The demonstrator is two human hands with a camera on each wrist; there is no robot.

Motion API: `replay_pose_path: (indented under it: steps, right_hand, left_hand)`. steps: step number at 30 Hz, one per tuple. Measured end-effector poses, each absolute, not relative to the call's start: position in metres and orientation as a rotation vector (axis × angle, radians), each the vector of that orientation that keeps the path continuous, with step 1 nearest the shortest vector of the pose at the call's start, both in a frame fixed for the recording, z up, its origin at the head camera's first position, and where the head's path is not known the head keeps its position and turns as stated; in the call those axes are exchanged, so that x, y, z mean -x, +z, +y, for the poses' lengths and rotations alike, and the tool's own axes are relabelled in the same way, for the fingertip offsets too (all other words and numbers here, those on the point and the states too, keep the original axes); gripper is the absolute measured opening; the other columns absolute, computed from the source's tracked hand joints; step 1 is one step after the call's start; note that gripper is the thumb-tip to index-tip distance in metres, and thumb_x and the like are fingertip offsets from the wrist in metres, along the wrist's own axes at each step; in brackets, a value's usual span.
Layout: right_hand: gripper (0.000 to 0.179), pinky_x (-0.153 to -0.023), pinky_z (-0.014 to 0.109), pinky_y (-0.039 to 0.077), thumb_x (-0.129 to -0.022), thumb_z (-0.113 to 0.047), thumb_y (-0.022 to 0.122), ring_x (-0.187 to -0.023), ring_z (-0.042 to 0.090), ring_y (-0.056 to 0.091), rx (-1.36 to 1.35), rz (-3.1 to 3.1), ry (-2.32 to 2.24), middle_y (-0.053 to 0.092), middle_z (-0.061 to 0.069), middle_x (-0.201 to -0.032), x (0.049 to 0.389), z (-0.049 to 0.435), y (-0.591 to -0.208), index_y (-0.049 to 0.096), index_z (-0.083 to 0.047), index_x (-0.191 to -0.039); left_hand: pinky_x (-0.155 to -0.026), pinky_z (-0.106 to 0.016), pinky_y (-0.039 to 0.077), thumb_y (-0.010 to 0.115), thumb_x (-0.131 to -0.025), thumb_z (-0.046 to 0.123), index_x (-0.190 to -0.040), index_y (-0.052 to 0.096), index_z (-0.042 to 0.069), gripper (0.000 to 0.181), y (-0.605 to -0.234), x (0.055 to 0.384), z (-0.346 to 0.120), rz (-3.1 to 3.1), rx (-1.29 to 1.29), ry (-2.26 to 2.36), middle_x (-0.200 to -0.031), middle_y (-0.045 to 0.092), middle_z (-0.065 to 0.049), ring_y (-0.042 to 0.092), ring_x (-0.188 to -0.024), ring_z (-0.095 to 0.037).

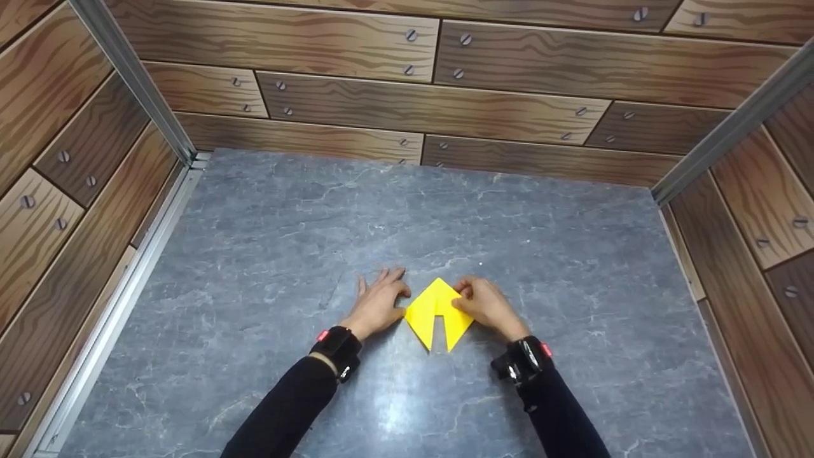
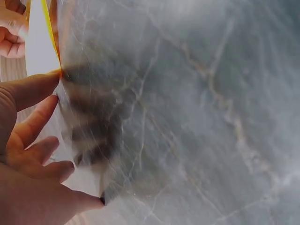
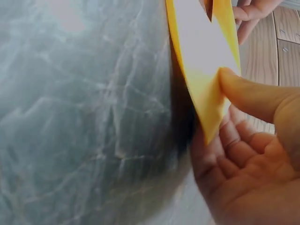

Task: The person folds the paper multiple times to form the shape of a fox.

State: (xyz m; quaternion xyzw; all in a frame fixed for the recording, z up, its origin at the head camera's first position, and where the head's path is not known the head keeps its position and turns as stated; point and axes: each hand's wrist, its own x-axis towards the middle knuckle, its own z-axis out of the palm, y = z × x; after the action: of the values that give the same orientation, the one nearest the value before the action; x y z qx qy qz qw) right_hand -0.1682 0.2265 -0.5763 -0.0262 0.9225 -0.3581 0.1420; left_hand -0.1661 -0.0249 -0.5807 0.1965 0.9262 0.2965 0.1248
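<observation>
A folded sheet of yellow paper (image 1: 422, 310) lies between my hands in the head view, diamond-shaped with a notch splitting its near side into two points. My right hand (image 1: 488, 304) pinches its right corner, the thumb (image 3: 248, 93) on top and the fingers underneath. At the opposite corner, the thumb of my left hand (image 1: 376, 304) touches the paper's tip. The other left fingers are spread, with fingertips down on the surface. In the left wrist view the paper (image 2: 41, 42) shows partly, its face washed out by light.
The grey marbled tabletop (image 1: 286, 222) reaches out on all sides of the paper. Wood-patterned panels (image 1: 356, 105) stand at the back, left and right, with metal rails (image 1: 137, 73) at the corners. Each wrist wears a black strapped device (image 1: 526, 361).
</observation>
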Motion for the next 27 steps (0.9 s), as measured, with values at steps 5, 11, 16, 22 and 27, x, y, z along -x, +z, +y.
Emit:
replay_pose_path:
  steps: [5,11,16,22,27]
  right_hand:
    - [0.017,-0.074,0.031,0.052,-0.096,-0.007,0.069,-0.085,0.02,0.063,0.124,2.638,-1.164,0.069,0.008,-0.095,0.166,0.229,-0.574,0.072,0.003,-0.11]
    - [0.015,-0.076,0.03,0.052,-0.098,-0.01,0.068,-0.087,0.021,0.063,0.147,2.652,-1.22,0.071,0.009,-0.098,0.166,0.232,-0.563,0.073,0.001,-0.109]
    - [0.014,-0.077,0.031,0.052,-0.098,-0.012,0.069,-0.09,0.022,0.063,0.174,2.678,-1.248,0.072,0.009,-0.1,0.167,0.231,-0.546,0.073,-0.001,-0.107]
    - [0.009,-0.083,0.038,0.057,-0.096,-0.01,0.072,-0.092,0.024,0.067,0.278,2.778,-1.305,0.073,0.009,-0.103,0.167,0.228,-0.526,0.074,-0.004,-0.102]
    - [0.005,-0.088,0.047,0.057,-0.094,-0.009,0.076,-0.094,0.025,0.068,0.441,2.94,-1.318,0.07,0.007,-0.099,0.165,0.226,-0.517,0.076,-0.004,-0.097]
  left_hand:
    - [-0.116,-0.077,0.011,0.068,-0.097,0.013,-0.121,0.075,0.008,0.026,-0.578,0.165,-0.025,2.711,-0.609,0.912,-0.157,0.048,-0.015,0.036,-0.149,-0.042]
    - [-0.101,-0.047,0.052,0.07,-0.098,0.013,-0.116,0.078,0.007,0.021,-0.571,0.171,-0.024,2.73,-0.555,1.075,-0.121,0.074,-0.01,0.069,-0.112,-0.028]
    - [-0.086,-0.038,0.058,0.073,-0.097,0.016,-0.108,0.08,0.01,0.014,-0.559,0.176,-0.023,2.712,-0.464,1.176,-0.104,0.078,-0.004,0.072,-0.096,-0.02]
    - [-0.083,-0.038,0.057,0.075,-0.095,0.015,-0.101,0.079,0.01,0.009,-0.54,0.181,-0.022,2.805,-0.492,1.192,-0.103,0.073,-0.004,0.068,-0.097,-0.025]
    - [-0.084,-0.038,0.057,0.077,-0.094,0.012,-0.099,0.078,0.007,0.008,-0.531,0.184,-0.022,2.913,-0.613,1.234,-0.102,0.068,-0.008,0.066,-0.098,-0.027]
